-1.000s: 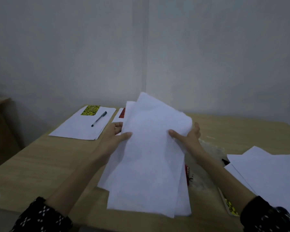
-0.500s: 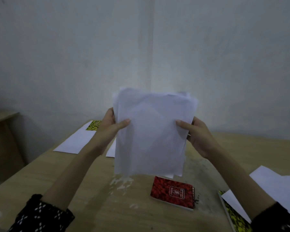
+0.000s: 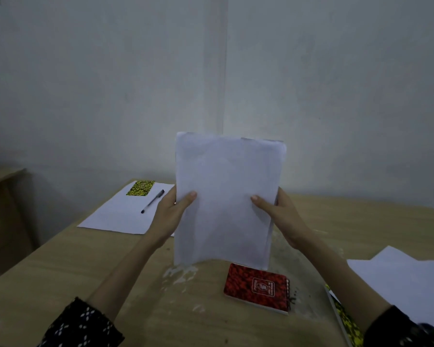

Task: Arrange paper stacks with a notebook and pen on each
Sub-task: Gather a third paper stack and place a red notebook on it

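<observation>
I hold a stack of white paper (image 3: 226,196) upright, its lower edge down on the wooden table (image 3: 60,271). My left hand (image 3: 171,214) grips its left edge and my right hand (image 3: 281,216) grips its right edge. A red spiral notebook (image 3: 257,288) lies flat just in front of the stack. At the far left lies another paper stack (image 3: 118,216) with a yellow-green notebook (image 3: 140,188) and a dark pen (image 3: 152,201) on it.
More white sheets (image 3: 411,281) lie at the right edge, with a yellow-patterned notebook (image 3: 346,321) partly under my right sleeve. A grey wall stands close behind the table. A lower wooden surface (image 3: 3,174) sits at the far left.
The loose sheets, fanned out flat a second ago, were lifted, squared together and stood upright on the table. The red notebook under them came into view.
</observation>
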